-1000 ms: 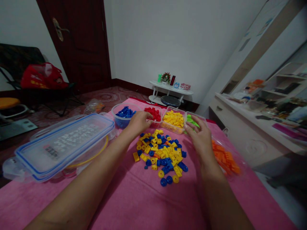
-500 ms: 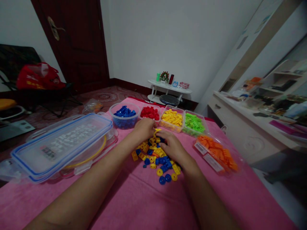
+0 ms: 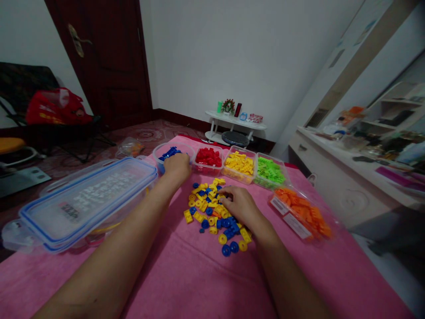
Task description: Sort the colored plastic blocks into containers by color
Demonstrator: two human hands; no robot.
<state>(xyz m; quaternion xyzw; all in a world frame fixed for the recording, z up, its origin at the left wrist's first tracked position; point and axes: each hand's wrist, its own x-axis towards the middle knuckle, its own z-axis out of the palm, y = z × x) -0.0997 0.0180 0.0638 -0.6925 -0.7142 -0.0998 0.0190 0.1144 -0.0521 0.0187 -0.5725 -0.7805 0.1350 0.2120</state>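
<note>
My left hand (image 3: pixel 178 167) is at the near right rim of a round clear tub (image 3: pixel 156 156) of blue bricks (image 3: pixel 168 153). Its fingers curl closed, and what they hold, if anything, is hidden behind the hand. My right hand (image 3: pixel 241 204) rests at the right side of a loose pile of yellow and blue toy bricks (image 3: pixel 207 201), thumb and fingers apart, some fingertips touching pieces. Small blue wheels (image 3: pixel 226 250) and yellow wheels (image 3: pixel 222 239) lie at the pile's near edge.
Behind the pile stand clear boxes of red bricks (image 3: pixel 208 157), yellow bricks (image 3: pixel 239 163) and green bricks (image 3: pixel 269 170). A clear pack of orange bricks (image 3: pixel 303 212) lies right. Stacked blue-rimmed lids (image 3: pixel 89 201) cover the left. Pink cloth (image 3: pixel 199 283) covers the table.
My left hand has moved left and away from the pile to the blue tub, uncovering the pile's far left part. My right hand has stayed nearly in place beside the pile.
</note>
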